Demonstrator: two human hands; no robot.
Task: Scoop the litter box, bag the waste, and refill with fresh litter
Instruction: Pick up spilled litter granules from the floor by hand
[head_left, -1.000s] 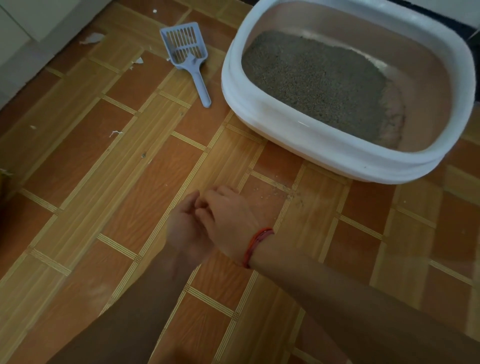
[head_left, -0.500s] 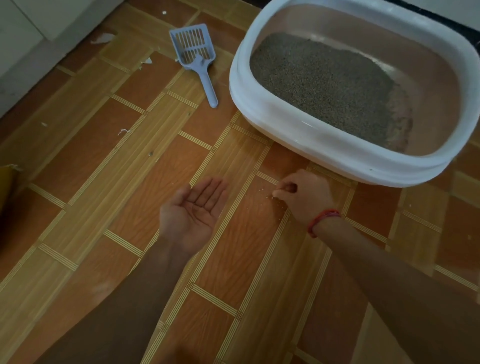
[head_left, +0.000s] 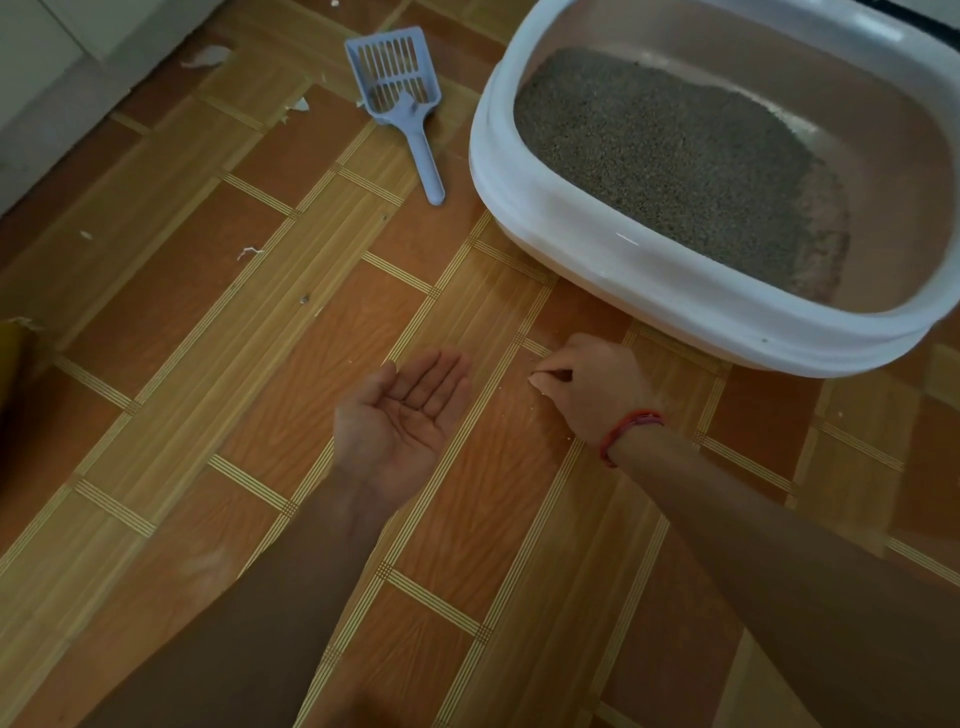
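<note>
Single head-worn wide-angle view, looking steeply down and forward at a tiled floor (head_left: 322, 364), both forearms entering from 6 o'clock, litter box (head_left: 649, 270) near at 1 o'clock, scoop (head_left: 400, 88) at 12 o'clock.

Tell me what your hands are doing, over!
Left hand open, palm up. Right hand pinching crumbs off floor. Scoop untouched beside box.
</note>
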